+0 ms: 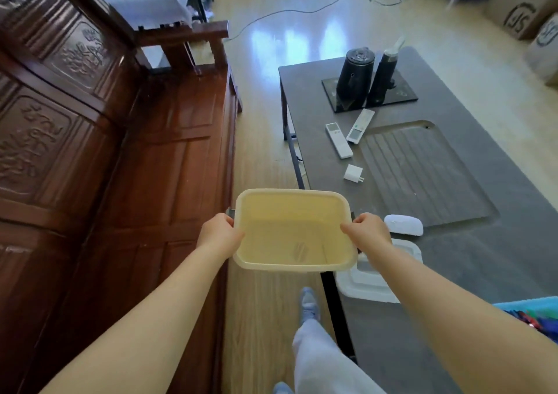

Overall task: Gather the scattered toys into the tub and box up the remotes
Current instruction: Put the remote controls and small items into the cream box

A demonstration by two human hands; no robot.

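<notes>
I see a pale yellow, translucent plastic box (294,227), rectangular with rounded corners and a thick rolled rim, held up in the air between the carved dark red wooden bench (120,152) and the dark grey table (453,242); nothing lies inside it. My left hand (219,232) grips its left edge and my right hand (370,232) grips its right edge, each with fingers curled round the rim and a thumb over the top, next to a small dark latch on either side. On the matte table top I count two slim white rectangular remotes (338,140) lying side by side at an angle to each other, their near ends close, just in front of a glossy black tray (370,93) that carries two tall black cylindrical vessels, a kettle (354,75) and a bottle (383,73). One small white cube-shaped plug adapter (353,172) lies nearer, and one smooth white oval device (403,224) lies just beyond my right hand. One clear, frosted plastic lid (371,282) lies flat on the table corner under my right forearm. At the right edge a blue tub (525,306) shows bright mixed-colour things inside, too cropped to tell. A ribbed, recessed panel (422,176) is sunk into the table. The floor (259,167) is pale wood-grain plank.
</notes>
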